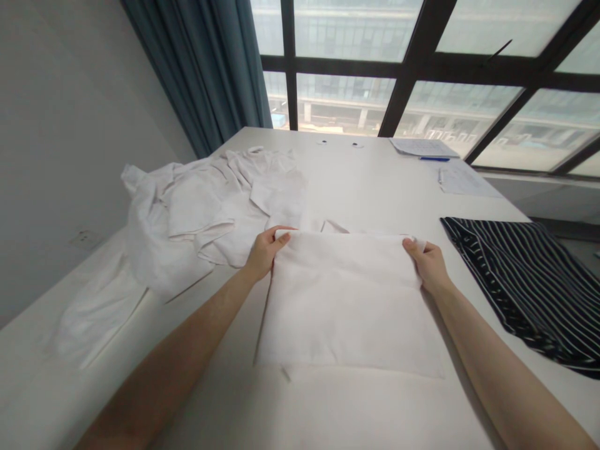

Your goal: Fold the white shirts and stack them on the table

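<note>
A white cloth [349, 300], folded into a rough rectangle, is stretched between my two hands above the white table. My left hand [267, 251] pinches its far left corner, thumb on top. At the far right corner, my right hand [425, 259] grips the fabric the same way. The cloth's near edge hangs low at the table surface. Just beyond its far edge a small flap of white fabric shows. Left of my left hand lies a crumpled heap of white garments [206, 200], spread over the table's left side.
A black cloth with white stripes [529, 281] lies at the right edge of the white table [360, 181]. Papers [424, 148] and a blue pen [434, 159] rest at the far right. Beyond stand a window and a blue curtain [206, 69]; a wall is on the left.
</note>
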`<state>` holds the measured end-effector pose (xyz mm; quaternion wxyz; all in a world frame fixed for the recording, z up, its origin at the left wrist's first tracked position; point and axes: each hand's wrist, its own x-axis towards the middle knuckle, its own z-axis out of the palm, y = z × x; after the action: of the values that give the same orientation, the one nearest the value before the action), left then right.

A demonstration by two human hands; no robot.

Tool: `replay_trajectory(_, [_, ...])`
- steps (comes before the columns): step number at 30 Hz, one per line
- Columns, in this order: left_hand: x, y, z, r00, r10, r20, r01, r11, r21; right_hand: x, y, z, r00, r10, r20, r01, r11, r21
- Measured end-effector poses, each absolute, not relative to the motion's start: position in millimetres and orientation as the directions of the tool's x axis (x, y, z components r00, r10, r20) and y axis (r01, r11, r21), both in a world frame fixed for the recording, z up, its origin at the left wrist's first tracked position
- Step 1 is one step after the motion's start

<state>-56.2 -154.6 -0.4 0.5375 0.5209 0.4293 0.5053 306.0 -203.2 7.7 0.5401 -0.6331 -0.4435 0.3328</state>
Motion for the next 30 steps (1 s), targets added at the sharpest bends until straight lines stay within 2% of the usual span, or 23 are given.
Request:
replay_trajectory(6, [-57,-157,1,0.124,0.988,0.094,-0.063,-0.086,0.994,307,-202,19,0.356,0.926,0.125,0.269,0.026,-0.963])
replay_trajectory(9, [-56,-158,2,0.126,0.987,0.098,-0.048,-0.093,0.994,307,-202,33,0.34,0.911,0.233,0.439,0.066,-0.896])
replay_trajectory(11, [-55,-159,4,0.115,0.986,0.119,-0.03,-0.116,0.993,304,-203,42,0.261,0.891,0.37,0.65,0.122,-0.75])
replay_trajectory(13, [-54,-160,7,0.103,0.982,0.157,0.006,-0.159,0.987,299,-205,49,0.075,0.87,0.488,0.842,0.207,-0.498])
replay_trajectory(16, [-52,-161,16,0.118,0.971,0.209,0.076,-0.219,0.973,288,-210,57,-0.204,0.843,0.497,0.935,0.318,-0.156])
replay_trajectory(18, [-54,-161,25,0.156,0.963,0.218,0.126,-0.239,0.963,283,-213,61,-0.299,0.84,0.454,0.932,0.358,-0.049])
replay_trajectory(21, [-60,-161,46,0.257,0.936,0.24,0.217,-0.298,0.93,284,-215,67,-0.394,0.821,0.414,0.901,0.433,0.001])
replay_trajectory(23, [-65,-162,63,0.355,0.9,0.253,0.327,-0.373,0.868,286,-216,71,-0.459,0.779,0.428,0.869,0.494,0.031])
replay_trajectory(25, [-67,-167,81,0.456,0.865,0.208,0.496,-0.442,0.748,285,-217,76,-0.516,0.721,0.462,0.835,0.544,0.083])
replay_trajectory(28, [-58,-182,102,0.527,0.847,0.062,0.733,-0.491,0.47,277,-222,82,-0.565,0.636,0.525,0.808,0.555,0.196])
replay_trajectory(30, [-45,-195,107,0.572,0.82,0.031,0.776,-0.553,0.304,269,-227,85,-0.587,0.584,0.56,0.796,0.542,0.269])
